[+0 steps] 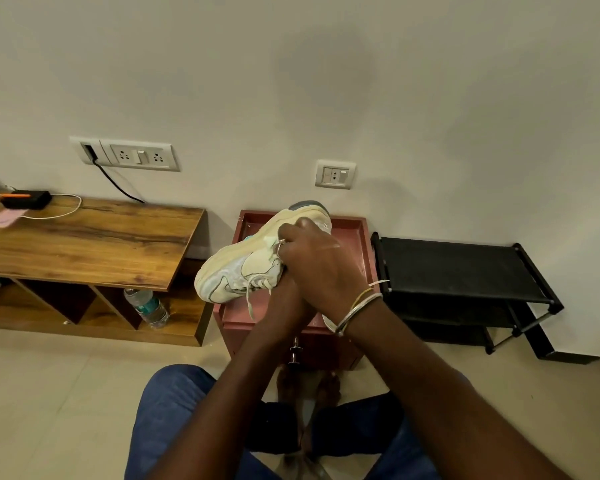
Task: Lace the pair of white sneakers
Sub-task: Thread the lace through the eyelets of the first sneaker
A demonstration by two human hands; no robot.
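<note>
I'm looking at a home room: a wooden desk [94, 237], wall sockets [140, 156], a black shoe rack [458, 268], tiled floor [49, 393].

You have one white sneaker [253, 258] in view, gripped by your two hands, the right hand [321, 263] on top and the left hand [288, 299] beneath it, with one loose lace end [250, 303] dangling. Around you stand one red cabinet [347, 233], one wooden table [90, 237], one black shoe rack [461, 268] and one plastic water bottle [147, 307]. On the wall you can count two socket plates, the wide plate [132, 154] and the small plate [335, 174], and your right wrist carries two bangles [359, 306].
</note>
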